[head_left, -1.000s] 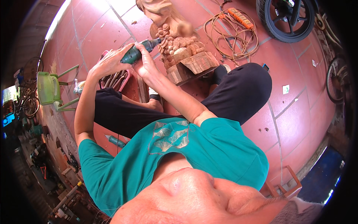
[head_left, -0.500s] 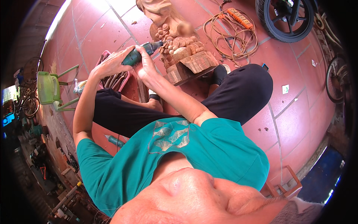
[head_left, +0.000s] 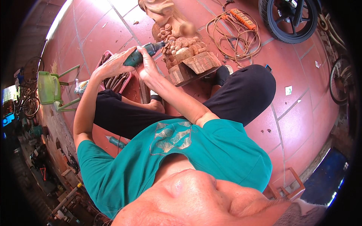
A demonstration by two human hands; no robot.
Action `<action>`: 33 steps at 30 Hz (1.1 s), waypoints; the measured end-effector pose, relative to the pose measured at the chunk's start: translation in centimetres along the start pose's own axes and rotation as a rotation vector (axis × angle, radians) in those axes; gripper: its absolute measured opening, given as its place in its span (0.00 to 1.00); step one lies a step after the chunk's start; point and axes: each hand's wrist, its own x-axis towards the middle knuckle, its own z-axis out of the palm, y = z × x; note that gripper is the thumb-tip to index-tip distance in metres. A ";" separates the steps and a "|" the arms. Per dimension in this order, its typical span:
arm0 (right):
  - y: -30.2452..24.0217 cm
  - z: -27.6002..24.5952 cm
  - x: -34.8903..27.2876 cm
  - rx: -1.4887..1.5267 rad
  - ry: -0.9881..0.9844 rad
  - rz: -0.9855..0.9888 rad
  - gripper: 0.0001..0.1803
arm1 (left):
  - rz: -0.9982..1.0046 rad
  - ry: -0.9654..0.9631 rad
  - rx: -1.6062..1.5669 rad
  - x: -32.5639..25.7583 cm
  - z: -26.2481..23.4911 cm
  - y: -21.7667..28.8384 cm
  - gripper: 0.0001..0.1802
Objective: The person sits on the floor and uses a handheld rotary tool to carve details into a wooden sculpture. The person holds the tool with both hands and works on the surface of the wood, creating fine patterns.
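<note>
A green die grinder [head_left: 134,58] is held between both my hands, its dark narrow nose pointing toward a carved wooden sculpture [head_left: 181,47]. My left hand [head_left: 115,63] wraps the rear of its body from the left. My right hand [head_left: 146,66] closes round it nearer the nose, thumb uppermost. At the nose, the tip is close to the cluster of small rounded carved shapes; whether it touches the wood is too small to tell. The sculpture has a smooth flowing upper part and a rough, blocky base [head_left: 201,63] near my feet.
A pink basket [head_left: 126,83] of long carving tools stands by my left leg. Beside me lies a second green power tool [head_left: 116,142]. Further left is a green chair [head_left: 49,88]. An orange power strip [head_left: 242,19] with coiled cord and a motorcycle wheel [head_left: 288,19] occupy the far right.
</note>
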 end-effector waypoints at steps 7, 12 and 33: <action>0.0 0.2 -0.3 -0.012 0.011 0.007 0.19 | -0.011 0.003 0.003 -0.1 -0.1 0.2 0.47; 0.0 0.0 0.1 -0.015 -0.009 0.002 0.19 | 0.000 0.009 0.005 0.1 0.0 0.0 0.47; -1.0 0.5 0.0 -0.034 -0.023 0.037 0.11 | -0.069 -0.011 -0.047 0.1 0.0 0.9 0.46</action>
